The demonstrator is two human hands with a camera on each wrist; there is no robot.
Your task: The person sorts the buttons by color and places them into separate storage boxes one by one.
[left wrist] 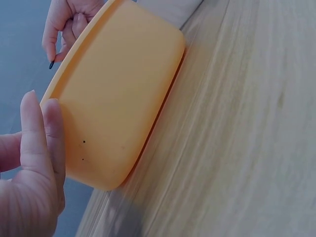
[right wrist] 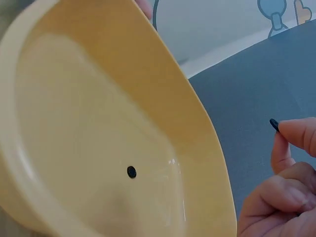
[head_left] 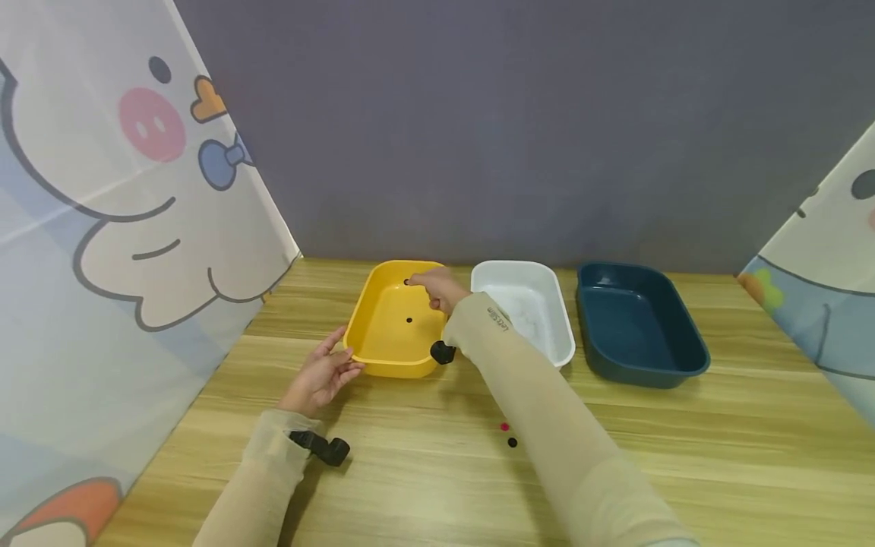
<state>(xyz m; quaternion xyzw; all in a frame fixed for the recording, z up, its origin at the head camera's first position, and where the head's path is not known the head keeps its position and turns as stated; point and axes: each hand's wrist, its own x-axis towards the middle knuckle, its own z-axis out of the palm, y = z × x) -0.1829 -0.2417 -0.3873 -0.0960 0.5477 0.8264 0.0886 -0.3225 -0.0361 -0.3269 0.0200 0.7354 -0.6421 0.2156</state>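
Observation:
My right hand (head_left: pixel 440 289) pinches a small black button (right wrist: pixel 274 125) between thumb and forefinger, above the rim at the far part of the yellow bin (head_left: pixel 390 338). The other fingers of that hand are curled in. My left hand (head_left: pixel 326 374) grips the bin at its near left corner, with fingers (left wrist: pixel 33 133) along the outer wall. Inside, a second black button (right wrist: pixel 132 172) lies flat on the bin's floor. On the table in front, a red button (head_left: pixel 504 427) lies beside another black button (head_left: pixel 513 442), both close to the right forearm.
To the right of the yellow bin stands a white bin (head_left: pixel 557 315), partly hidden by the right sleeve. Farther right is a dark blue bin (head_left: pixel 632 327). A grey wall (head_left: pixel 519 129) rises behind the wooden table (head_left: pixel 410 471), with cartoon-printed cloth (head_left: pixel 157 228) at both sides.

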